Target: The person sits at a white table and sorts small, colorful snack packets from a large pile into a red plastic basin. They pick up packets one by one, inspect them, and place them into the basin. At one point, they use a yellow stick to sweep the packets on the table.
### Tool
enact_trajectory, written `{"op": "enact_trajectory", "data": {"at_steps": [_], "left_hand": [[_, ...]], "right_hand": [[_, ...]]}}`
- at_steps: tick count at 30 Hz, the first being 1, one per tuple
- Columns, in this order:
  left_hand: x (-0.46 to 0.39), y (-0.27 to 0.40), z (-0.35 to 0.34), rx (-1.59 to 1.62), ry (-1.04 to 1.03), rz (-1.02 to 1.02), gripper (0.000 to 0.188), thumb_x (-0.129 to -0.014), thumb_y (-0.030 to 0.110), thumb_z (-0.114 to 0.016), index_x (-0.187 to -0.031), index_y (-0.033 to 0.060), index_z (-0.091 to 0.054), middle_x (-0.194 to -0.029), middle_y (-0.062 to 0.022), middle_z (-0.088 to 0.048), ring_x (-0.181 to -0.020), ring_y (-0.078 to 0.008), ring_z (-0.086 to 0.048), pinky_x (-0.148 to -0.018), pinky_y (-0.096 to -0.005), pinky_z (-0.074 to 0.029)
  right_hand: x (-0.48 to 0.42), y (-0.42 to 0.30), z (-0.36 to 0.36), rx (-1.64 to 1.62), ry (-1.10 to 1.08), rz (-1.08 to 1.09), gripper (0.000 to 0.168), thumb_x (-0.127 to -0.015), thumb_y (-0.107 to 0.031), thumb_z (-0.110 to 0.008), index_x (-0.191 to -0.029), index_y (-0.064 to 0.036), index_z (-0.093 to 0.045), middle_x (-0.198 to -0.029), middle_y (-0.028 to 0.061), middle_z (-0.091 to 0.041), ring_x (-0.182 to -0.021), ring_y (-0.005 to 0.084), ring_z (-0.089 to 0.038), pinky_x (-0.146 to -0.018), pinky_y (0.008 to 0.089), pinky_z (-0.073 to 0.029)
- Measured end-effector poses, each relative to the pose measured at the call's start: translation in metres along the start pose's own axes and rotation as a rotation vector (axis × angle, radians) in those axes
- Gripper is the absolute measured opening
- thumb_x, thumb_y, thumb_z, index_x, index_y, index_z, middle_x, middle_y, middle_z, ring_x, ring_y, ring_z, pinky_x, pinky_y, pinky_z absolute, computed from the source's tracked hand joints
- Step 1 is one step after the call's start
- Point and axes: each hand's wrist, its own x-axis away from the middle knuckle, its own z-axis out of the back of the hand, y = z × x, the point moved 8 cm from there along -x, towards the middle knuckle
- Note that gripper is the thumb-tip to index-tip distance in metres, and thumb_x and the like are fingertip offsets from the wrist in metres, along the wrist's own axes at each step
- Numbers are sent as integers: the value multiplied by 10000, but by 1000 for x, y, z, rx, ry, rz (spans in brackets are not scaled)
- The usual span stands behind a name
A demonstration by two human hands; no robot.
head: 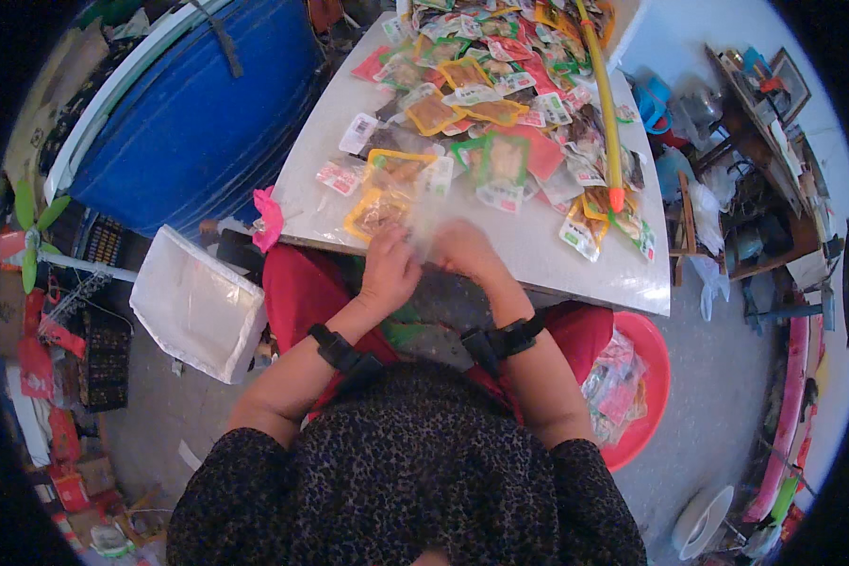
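Note:
At the near edge of the white table (311, 205), my left hand (390, 269) pinches the edge of a clear plastic bag (422, 219). My right hand (471, 251) is blurred, its fingers curled at the bag's other side. Just beyond my left fingers lies a yellow-edged food packet (378, 212) with brown contents, under clear film. Another yellow-edged packet (400, 166) rests behind it. A green-edged packet (502, 166) with pale contents lies farther right. Whether any packet is inside the bag, I cannot tell.
Many sealed food packets (467, 92) heap up on the far table. A yellow tube with an orange tip (608, 120) lies across them. Low on my right, a red basin (656, 396) holds more packets. To the left stand a white foam box (198, 304) and a big blue tub (205, 120).

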Motion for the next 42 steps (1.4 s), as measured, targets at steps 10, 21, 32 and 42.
{"op": "enact_trajectory", "data": {"at_steps": [10,21,32,42], "left_hand": [[0,3,-1,-22,-8,-53,174,-603,-2,-554,-747,28,-462,-1006,-158,-432,-957,-349,-401,-841,-412,-327],[-20,15,-26,117,-191,-22,163,-621,21,-551,-763,10,-472,-980,-183,-458,-950,-358,-412,-824,-396,-340],[-12,20,-51,1174,-319,845,288,-739,293,-556,-911,71,-492,-886,-96,-494,-834,-232,-486,-703,-334,-405],[21,30,-101,1759,-570,1112,239,-794,144,-474,-1020,81,-430,-816,-21,-514,-710,-141,-529,-661,-321,-474]], "right_hand": [[-43,-9,53,137,848,122,350,-662,-100,-523,-997,-12,-476,-907,191,-522,-808,331,-524,-737,392,-407],[-21,-10,100,63,784,276,98,-688,-66,-501,-769,-13,-510,-734,112,-510,-669,223,-494,-608,308,-388],[113,-45,104,57,571,415,149,-698,-6,-502,-847,3,-497,-821,139,-521,-795,271,-513,-691,327,-420],[146,19,50,-418,516,249,351,-696,41,-493,-1030,-41,-421,-1043,148,-443,-986,300,-452,-793,365,-401]]}}
